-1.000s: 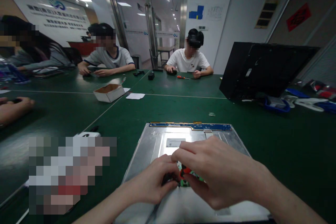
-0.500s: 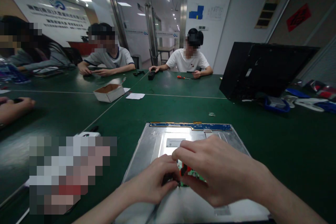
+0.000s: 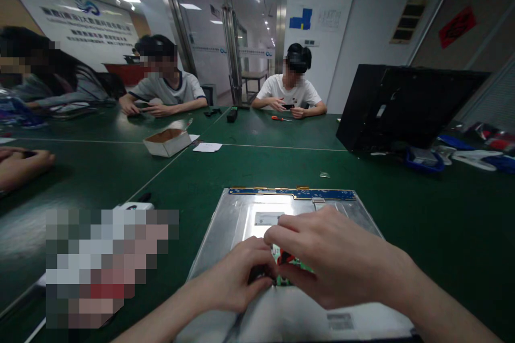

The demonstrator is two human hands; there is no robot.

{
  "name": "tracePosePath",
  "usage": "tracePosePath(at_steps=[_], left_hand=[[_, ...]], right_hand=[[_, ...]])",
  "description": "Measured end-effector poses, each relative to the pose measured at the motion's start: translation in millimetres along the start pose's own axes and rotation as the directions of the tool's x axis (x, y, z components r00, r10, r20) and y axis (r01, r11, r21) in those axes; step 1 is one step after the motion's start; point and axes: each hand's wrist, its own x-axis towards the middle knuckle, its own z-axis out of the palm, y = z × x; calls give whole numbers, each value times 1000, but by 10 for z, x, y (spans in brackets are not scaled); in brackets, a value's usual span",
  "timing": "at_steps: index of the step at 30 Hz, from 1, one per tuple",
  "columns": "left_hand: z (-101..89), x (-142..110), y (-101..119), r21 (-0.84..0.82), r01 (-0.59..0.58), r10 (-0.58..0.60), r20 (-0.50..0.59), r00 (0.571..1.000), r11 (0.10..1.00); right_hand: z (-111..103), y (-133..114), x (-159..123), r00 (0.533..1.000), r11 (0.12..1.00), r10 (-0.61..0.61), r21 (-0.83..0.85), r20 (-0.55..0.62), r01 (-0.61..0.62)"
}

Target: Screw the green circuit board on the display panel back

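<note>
A flat silver metal panel [image 3: 213, 246], like the back of a display, lies in front of me with a blue circuit strip [image 3: 265, 192] along its far edge. On its middle sits a small green circuit board [image 3: 298, 265], mostly covered by my hands. My left hand [image 3: 245, 273] is curled at the board's left side, thumb and fingers closed; what they grip is hidden. From the right, my right hand [image 3: 333, 257] reaches over the board, its fingers bent round a red and black piece [image 3: 285, 256] too covered to name.
A black monitor-like casing [image 3: 402, 110] stands at the right, beside a blue tray [image 3: 424, 161]. An open white box [image 3: 167, 142] and white paper [image 3: 207, 147] lie farther left. Across the table, an orange screwdriver [image 3: 280, 118] lies before a co-worker [image 3: 292, 91]; others sit at the left.
My right fingers and the red piece have shifted slightly; my left hand stays put. The co-worker opposite has drawn one hand back from a black object to a small dark one.
</note>
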Motion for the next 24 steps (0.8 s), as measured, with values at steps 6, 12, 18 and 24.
tracePosePath(at_steps=[6, 12, 18, 24], left_hand=[[-9, -7, -1, -15, 6, -6, -5, 1000, 1000], [-25, 9, 16, 15, -3, 4, -12, 1000, 1000], [-18, 2, 4, 12, 1, -1, 6, 1000, 1000], [-28, -1, 15, 5, -7, 7, -4, 1000, 1000]], right_hand=[[-7, -2, -3, 1000, 1000, -20, 11, -4, 20], [-9, -4, 13, 1000, 1000, 17, -8, 4, -17], [-15, 2, -7, 1000, 1000, -11, 12, -4, 11], [-8, -4, 2, 1000, 1000, 3, 18, -4, -2]])
